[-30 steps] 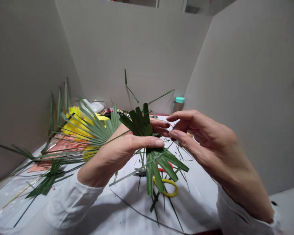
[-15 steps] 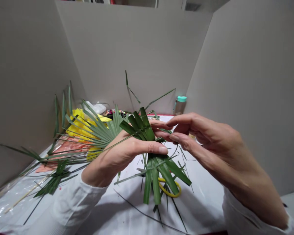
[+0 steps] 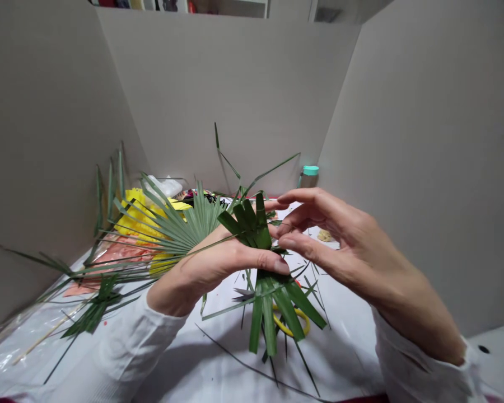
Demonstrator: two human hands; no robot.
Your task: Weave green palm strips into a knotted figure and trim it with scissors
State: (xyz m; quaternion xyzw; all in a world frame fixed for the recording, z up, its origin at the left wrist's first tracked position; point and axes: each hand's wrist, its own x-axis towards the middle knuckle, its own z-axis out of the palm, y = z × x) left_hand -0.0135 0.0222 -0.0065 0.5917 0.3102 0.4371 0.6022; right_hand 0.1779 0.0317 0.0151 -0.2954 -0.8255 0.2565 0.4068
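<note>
My left hand (image 3: pixel 231 252) grips a folded palm-leaf piece (image 3: pixel 252 224), its thumb laid across the middle. Broad green strips fan out above the thumb and below it. A thin leaf strip crosses the upper fan. My right hand (image 3: pixel 340 240) is at the right side of the piece, thumb and fingers curled close to the left fingertips. It seems to pinch the thin strip's end, though the fingers partly hide it. Beneath the leaf piece lie scissors with a yellow handle (image 3: pixel 303 330), mostly covered.
A large fan palm leaf (image 3: pixel 193 224) lies behind my left hand, beside yellow crinkled material (image 3: pixel 138 215) and an orange packet (image 3: pixel 117 252). Another knotted leaf piece (image 3: pixel 98 308) rests at left. A bottle with a turquoise lid (image 3: pixel 309 176) stands at the back. Grey panels enclose the table.
The leaf piece and my left hand have shifted slightly right and down. My right hand has moved a little left, its fingers curling round the right side of the piece.
</note>
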